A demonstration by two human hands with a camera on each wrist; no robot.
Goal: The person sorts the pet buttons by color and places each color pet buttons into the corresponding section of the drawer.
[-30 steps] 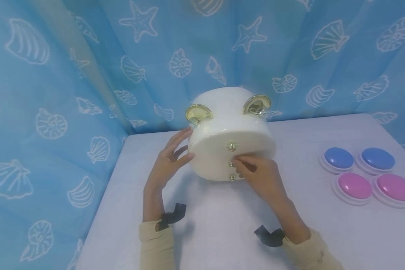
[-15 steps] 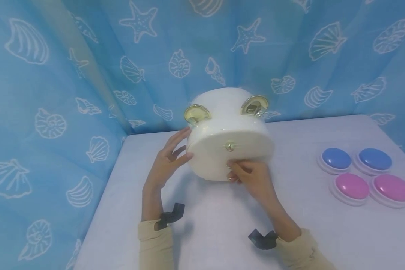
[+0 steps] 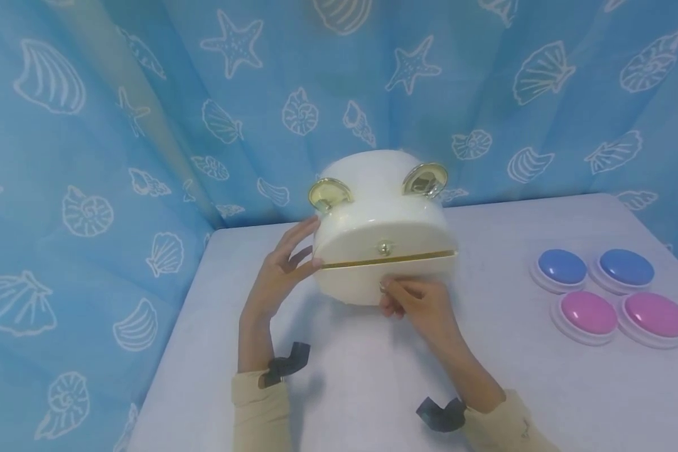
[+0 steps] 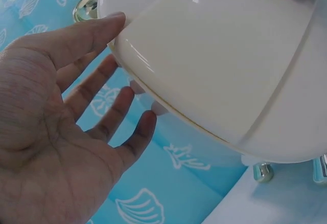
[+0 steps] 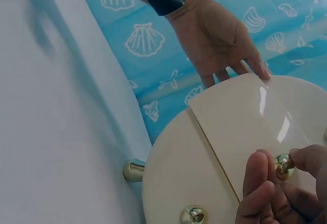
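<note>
A glossy white round-fronted drawer box (image 3: 381, 210) with two gold ear-shaped pieces stands on the table. Its middle drawer (image 5: 245, 116) sticks out a little, and a gold line shows along that drawer's top edge in the head view. Thumb and fingers of my right hand (image 3: 426, 307) pinch the drawer's gold knob (image 5: 284, 166). At the box's left side, my left hand (image 3: 277, 276) touches the edge with spread, nearly straight fingers, the thumb tip at the front. Another gold knob (image 3: 385, 248) shows above; a lower knob (image 5: 194, 215) appears in the right wrist view.
Two blue push lights (image 3: 562, 267) and two pink ones (image 3: 589, 312), with white rims, lie on the white table (image 3: 350, 389) at the right. Blue shell-print curtains (image 3: 339, 75) hang close behind and to the left. Gold feet (image 5: 134, 170) support the box.
My right hand has shifted from beside the knobs onto the middle one and drawn that drawer slightly outward. The front was flush before. My left hand stays at the box's side.
</note>
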